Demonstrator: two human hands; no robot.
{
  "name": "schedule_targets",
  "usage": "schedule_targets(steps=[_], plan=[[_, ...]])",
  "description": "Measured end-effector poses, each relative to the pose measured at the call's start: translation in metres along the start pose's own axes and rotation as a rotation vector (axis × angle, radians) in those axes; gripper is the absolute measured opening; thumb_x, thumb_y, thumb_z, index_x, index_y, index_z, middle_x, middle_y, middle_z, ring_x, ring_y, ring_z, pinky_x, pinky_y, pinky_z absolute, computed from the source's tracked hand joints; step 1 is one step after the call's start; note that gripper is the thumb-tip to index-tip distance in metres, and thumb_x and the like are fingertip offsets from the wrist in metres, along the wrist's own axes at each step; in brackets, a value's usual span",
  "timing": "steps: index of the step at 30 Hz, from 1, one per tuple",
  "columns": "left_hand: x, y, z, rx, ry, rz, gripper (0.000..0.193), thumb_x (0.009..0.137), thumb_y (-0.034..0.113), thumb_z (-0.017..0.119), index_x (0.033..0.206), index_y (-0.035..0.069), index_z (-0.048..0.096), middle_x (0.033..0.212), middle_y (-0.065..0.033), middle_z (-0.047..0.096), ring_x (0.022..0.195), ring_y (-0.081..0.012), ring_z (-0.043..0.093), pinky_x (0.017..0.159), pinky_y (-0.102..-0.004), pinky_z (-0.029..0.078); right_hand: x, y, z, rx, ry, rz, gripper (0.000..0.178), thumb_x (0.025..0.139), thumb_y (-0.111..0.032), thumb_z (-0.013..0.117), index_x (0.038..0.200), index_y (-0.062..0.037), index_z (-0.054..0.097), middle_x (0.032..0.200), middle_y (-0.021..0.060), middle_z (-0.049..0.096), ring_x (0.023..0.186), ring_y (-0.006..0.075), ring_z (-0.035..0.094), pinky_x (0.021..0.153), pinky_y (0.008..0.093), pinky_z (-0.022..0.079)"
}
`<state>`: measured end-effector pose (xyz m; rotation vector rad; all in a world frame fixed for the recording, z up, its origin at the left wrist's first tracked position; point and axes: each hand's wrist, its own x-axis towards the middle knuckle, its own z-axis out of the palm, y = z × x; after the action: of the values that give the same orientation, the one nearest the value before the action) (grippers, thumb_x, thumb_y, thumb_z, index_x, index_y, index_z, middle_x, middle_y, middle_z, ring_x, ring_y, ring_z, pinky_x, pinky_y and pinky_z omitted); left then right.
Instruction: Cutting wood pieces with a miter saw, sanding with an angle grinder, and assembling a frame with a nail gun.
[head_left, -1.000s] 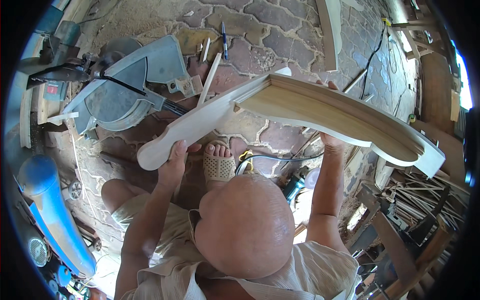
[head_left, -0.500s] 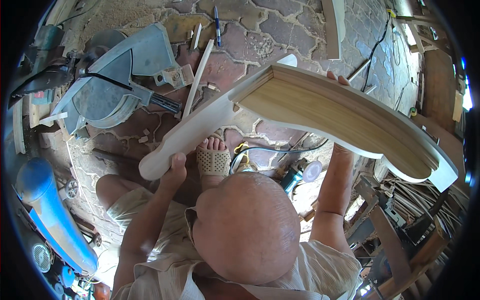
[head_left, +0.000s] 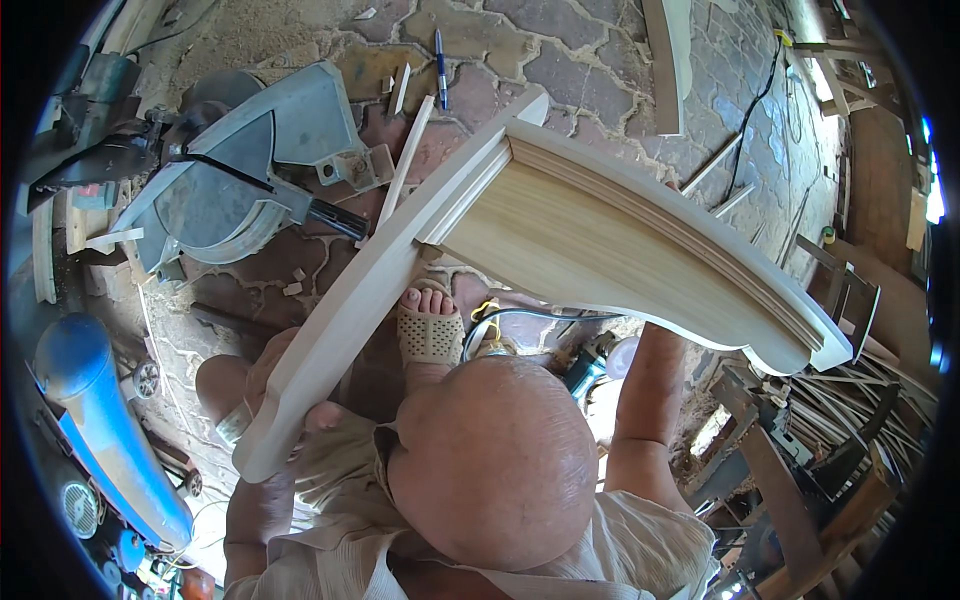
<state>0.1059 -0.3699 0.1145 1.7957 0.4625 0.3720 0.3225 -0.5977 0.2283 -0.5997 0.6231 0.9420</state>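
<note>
I hold up a pale wooden furniture frame (head_left: 590, 245), with a curved, moulded top edge, a wide panel and a scalloped lower edge. A long, slightly curved wooden leg (head_left: 345, 310) joins its left end and slopes down toward me. My left hand (head_left: 322, 416) is wrapped round the lower part of that leg, its palm hidden behind the wood. From below, my right forearm (head_left: 648, 395) reaches behind the panel. The panel hides nearly all of my right hand, which grips and supports the piece from its far side.
A grey mitre saw (head_left: 225, 190) sits on the paving at left, above a blue tank (head_left: 75, 350). Wood strips (head_left: 408, 155) and a pen (head_left: 440, 70) lie ahead. A teal power tool (head_left: 590, 368) with a cable is near my sandalled foot (head_left: 430, 335). Timber is piled at right.
The frame has tilted and come toward me, its leg end swinging down and left and its right end shifting left. My left hand has moved down with the leg.
</note>
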Motion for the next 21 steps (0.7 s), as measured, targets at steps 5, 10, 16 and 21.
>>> schedule_targets(steps=[5,10,16,21], plan=[[-0.030,-0.019,-0.016,0.284,-0.059,0.248,0.085,0.083,0.056,0.084,0.136,-0.002,0.052,0.114,-0.0179,0.068,0.103,-0.0354,0.070,0.082,-0.0391,0.059,0.020,-0.017,-0.020,-0.255,-0.115,-0.162,0.079,0.102,-0.062,0.049,0.155,-0.0028,0.040,0.142,0.0225,0.059,0.130,0.0296,0.060,0.112,0.0464,0.049],[-0.027,-0.030,-0.009,0.046,-0.052,-0.079,0.069,0.090,0.050,0.076,0.133,-0.001,0.056,0.114,-0.0164,0.069,0.103,-0.0307,0.069,0.086,-0.0392,0.058,0.036,-0.052,-0.047,-0.511,-0.207,-0.343,0.075,0.104,-0.056,0.051,0.155,-0.0037,0.040,0.144,0.0233,0.058,0.133,0.0294,0.058,0.113,0.0477,0.049],[-0.026,-0.055,0.010,-0.294,-0.017,-0.598,0.048,0.101,0.040,0.065,0.128,0.000,0.062,0.114,-0.0143,0.070,0.102,-0.0236,0.069,0.091,-0.0393,0.058,0.087,-0.107,-0.084,-0.803,-0.317,-0.524,0.069,0.105,-0.050,0.053,0.156,-0.0047,0.039,0.147,0.0242,0.056,0.136,0.0293,0.056,0.113,0.0493,0.048],[0.007,-0.101,0.071,-0.861,0.152,-0.704,0.042,0.106,0.041,0.059,0.118,0.002,0.068,0.103,-0.0102,0.072,0.090,-0.0209,0.071,0.092,-0.0424,0.058,0.115,-0.149,-0.103,-1.305,-0.450,-0.873,0.064,0.106,-0.041,0.054,0.156,-0.0025,0.040,0.153,0.0267,0.047,0.140,0.0336,0.052,0.116,0.0499,0.044]])
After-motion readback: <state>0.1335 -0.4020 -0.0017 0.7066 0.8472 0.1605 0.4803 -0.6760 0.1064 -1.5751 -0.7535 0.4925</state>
